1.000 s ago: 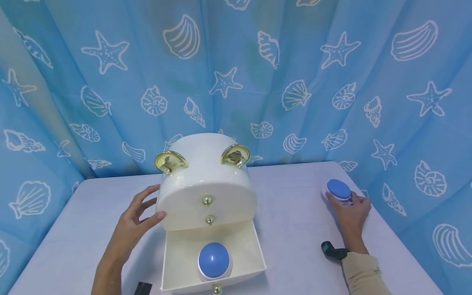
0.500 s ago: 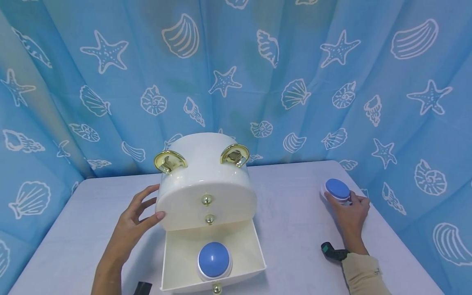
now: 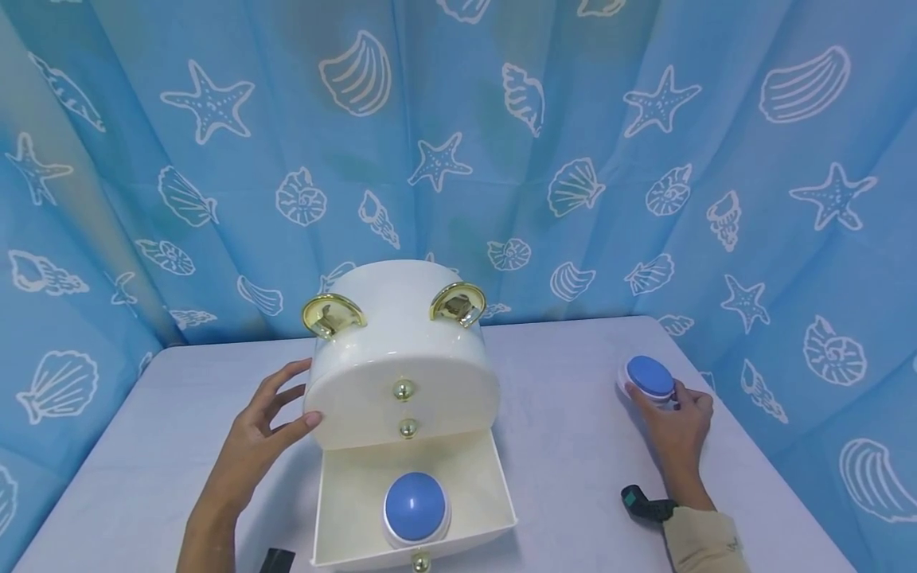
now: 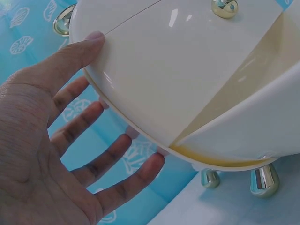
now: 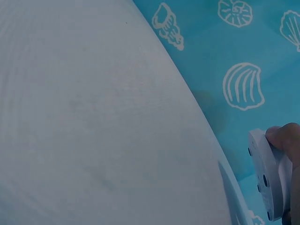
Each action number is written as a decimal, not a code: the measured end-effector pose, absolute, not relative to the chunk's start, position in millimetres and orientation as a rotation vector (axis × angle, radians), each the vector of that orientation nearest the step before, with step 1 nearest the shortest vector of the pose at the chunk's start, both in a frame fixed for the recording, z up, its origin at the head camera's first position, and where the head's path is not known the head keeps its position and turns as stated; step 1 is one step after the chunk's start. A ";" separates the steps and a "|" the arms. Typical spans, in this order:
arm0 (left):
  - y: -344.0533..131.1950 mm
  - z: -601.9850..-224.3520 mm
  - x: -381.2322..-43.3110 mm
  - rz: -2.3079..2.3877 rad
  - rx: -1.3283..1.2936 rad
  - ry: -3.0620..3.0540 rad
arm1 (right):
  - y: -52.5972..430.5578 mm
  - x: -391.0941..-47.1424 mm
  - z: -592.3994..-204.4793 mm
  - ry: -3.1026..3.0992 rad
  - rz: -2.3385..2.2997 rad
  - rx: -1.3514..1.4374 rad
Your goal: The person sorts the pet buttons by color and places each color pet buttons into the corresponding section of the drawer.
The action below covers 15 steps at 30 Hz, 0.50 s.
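A glossy white drawer box (image 3: 404,358) with gold ears and knobs stands on the table, its bottom drawer (image 3: 473,477) pulled out. Inside the drawer sits a round push button (image 3: 415,505) with a blue dome and white base. My left hand (image 3: 251,446) rests at the box's left side, thumb on the front face; in the left wrist view its spread fingertips lie along the side edge. Over at the right, my right hand (image 3: 677,430) holds a second blue-topped push button (image 3: 649,376) between thumb and fingers. Its white footed underside (image 5: 267,176) shows tilted in the right wrist view.
A white cloth covers the table (image 3: 566,430), and a blue curtain (image 3: 458,159) with shell prints hangs behind and beside it. Short gold feet (image 4: 265,180) carry the box. A black strap device (image 3: 645,505) sits on the right wrist.
My right hand has shifted slightly left and nearer with its push button. The left hand, box, drawer and the button inside it stay as they were.
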<state>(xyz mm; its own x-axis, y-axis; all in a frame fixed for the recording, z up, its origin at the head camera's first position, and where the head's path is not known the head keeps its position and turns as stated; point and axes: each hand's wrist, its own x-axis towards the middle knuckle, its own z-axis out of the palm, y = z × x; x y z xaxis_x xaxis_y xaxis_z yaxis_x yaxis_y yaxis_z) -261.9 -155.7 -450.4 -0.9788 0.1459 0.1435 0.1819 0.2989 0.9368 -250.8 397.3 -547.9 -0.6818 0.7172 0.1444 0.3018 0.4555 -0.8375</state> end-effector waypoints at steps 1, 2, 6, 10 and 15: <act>-155.8 -450.5 -262.0 -1.812 -0.315 -2.508 | 396.9 -250.5 -547.7 -2.220 1.143 -0.849; -155.7 -450.5 -262.1 -1.810 -0.313 -2.509 | 396.5 -250.2 -547.8 -2.217 1.148 -0.850; -155.3 -450.5 -262.2 -1.806 -0.310 -2.515 | 394.8 -247.9 -547.4 -2.208 1.169 -0.855; -155.8 -451.1 -261.8 -1.812 -0.327 -2.506 | 392.3 -245.0 -548.1 -2.226 1.163 -0.860; -156.9 -450.7 -261.7 -1.808 -0.334 -2.502 | 388.6 -243.5 -547.2 -2.231 1.148 -0.849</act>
<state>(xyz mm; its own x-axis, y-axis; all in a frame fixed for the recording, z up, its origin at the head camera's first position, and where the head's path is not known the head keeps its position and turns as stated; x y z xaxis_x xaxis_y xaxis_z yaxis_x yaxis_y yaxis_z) -261.7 -156.9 -450.7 -0.9762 0.1524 0.1545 0.1945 0.2989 0.9343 -243.5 388.6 -547.2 -0.6876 0.7131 0.1369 0.3027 0.4530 -0.8385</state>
